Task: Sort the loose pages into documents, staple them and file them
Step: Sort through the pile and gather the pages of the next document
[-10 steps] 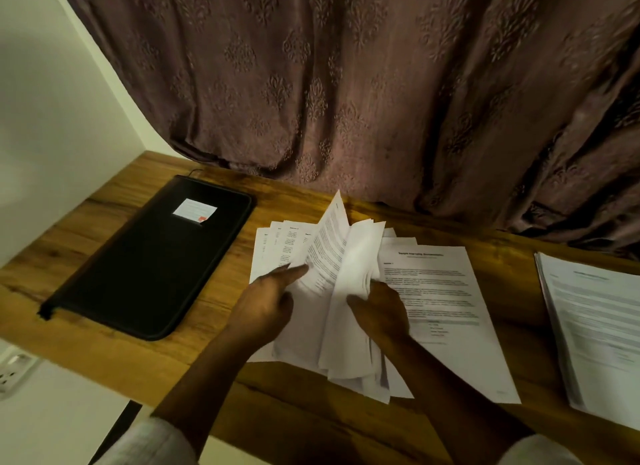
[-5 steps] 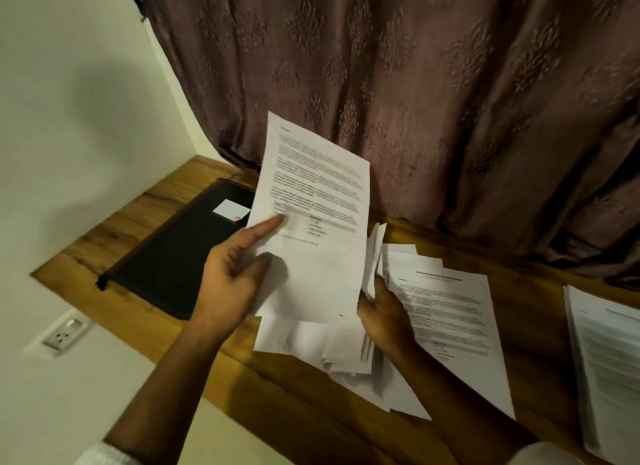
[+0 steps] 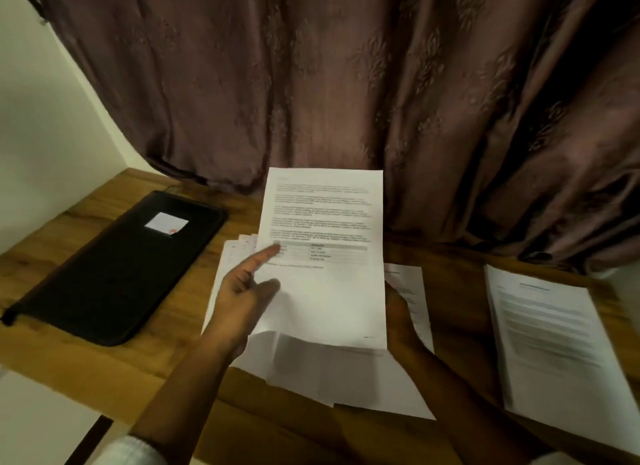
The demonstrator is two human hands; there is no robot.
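A printed white page (image 3: 323, 256) with text and a small table is held upright above the loose pile of pages (image 3: 332, 378) in the middle of the wooden desk. My left hand (image 3: 242, 298) grips its left edge, thumb and forefinger lying across the front. My right hand (image 3: 398, 319) holds the page's right lower edge; its fingers are hidden behind the paper. A separate stack of pages (image 3: 554, 343) lies at the right of the desk.
A black zipped document folder (image 3: 114, 274) with a white label lies at the left of the wooden desk (image 3: 69, 357). A brown patterned curtain (image 3: 346, 83) hangs along the back edge. A pale wall (image 3: 41, 135) closes the left side.
The lifted page has swung right and lower, now facing me squarely. My right hand left the pile and took the page's right edge. The view shifted right.
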